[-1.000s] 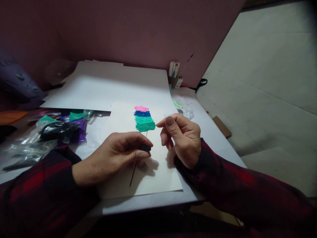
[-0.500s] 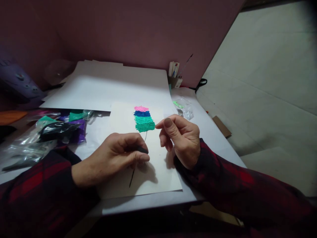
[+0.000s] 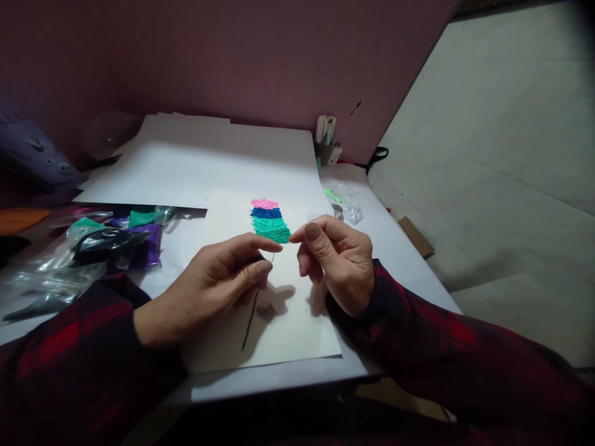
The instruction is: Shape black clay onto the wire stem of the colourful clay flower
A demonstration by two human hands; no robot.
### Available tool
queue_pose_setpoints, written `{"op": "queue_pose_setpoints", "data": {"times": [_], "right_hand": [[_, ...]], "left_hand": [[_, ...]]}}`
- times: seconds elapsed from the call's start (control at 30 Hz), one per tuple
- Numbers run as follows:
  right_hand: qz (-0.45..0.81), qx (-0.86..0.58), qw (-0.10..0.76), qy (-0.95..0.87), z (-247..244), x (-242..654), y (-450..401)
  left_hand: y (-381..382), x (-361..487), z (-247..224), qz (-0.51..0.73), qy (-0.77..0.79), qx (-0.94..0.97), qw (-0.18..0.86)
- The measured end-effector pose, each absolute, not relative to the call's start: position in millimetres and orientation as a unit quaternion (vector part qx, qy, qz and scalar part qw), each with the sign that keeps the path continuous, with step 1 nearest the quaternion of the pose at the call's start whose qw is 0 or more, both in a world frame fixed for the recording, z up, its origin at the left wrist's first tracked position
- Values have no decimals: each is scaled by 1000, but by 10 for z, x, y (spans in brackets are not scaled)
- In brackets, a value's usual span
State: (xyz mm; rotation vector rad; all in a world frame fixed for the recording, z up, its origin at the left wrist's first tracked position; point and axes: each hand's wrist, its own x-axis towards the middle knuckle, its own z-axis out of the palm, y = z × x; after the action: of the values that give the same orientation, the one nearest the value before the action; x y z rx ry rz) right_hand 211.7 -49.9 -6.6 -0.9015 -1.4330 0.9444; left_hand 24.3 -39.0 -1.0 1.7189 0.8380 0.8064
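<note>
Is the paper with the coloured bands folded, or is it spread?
Spread: the paper lies flat under the bands, no fold visible.

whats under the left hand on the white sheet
Below the left hand, bare sheet shows, with shadow and a thin dark line emerging. The hand covers the sheet directly beneath it, so anything there can't be seen.

Passage: narrow gap between left hand and right hand, over white sheet; clearance height uncertain | Left obstruction: plastic bags | Far-right obstruction: pen holder | Rear limit: wall
</note>
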Motion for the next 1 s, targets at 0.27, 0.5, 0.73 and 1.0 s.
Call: {"op": "queue_pose_setpoints", "data": {"times": [0.27,0.5,0.73,1.0], "right_hand": [[401,-374,573,-610,-69,2107,-497],[405,-372,562,-618,-67,2113,-499],[404,-367,558,-625,-67,2111,-502],[397,-363,551,-638,-66,2107,-506]], "left_hand": [[-397,225,-13,330,354,686,543],[-392,252,19,332,365,645,583],[-387,260,50,329,383,655,562],[-380,281,50,337,362,663,562]]}}
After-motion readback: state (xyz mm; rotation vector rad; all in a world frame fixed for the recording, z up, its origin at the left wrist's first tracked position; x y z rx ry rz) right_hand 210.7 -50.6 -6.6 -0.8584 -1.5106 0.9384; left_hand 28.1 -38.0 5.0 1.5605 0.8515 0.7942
